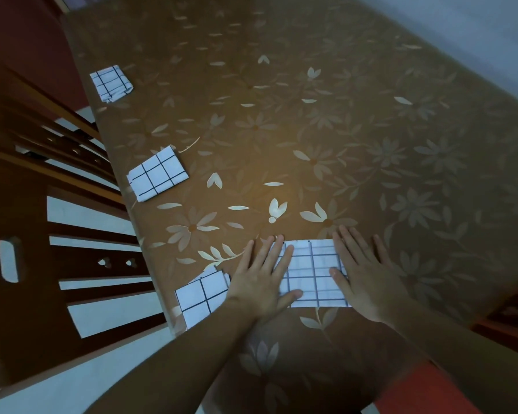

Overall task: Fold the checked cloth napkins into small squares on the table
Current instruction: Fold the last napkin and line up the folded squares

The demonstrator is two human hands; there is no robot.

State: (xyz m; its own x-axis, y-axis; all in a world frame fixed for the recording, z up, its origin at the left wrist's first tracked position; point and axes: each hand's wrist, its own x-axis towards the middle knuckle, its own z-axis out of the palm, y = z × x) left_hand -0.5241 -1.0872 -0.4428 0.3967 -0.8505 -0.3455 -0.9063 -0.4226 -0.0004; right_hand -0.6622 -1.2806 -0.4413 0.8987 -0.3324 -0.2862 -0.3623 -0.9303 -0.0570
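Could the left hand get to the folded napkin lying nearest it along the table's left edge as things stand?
Probably yes. The left hand lies flat on the napkin being folded, and the nearest folded napkin sits just beside its wrist with nothing between them. It would have to lift off first.

Napkins (311, 273): white, dark grid check. Table (341, 130): brown cover, pale flower-and-leaf print. Chairs (57, 264): dark brown wood.

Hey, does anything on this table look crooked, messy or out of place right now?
One thing: the farthest folded napkin looks lumpier than the other two, with a bulging loose edge on its right. Both hands press flat on the napkin being folded. Nothing spilled or damaged.
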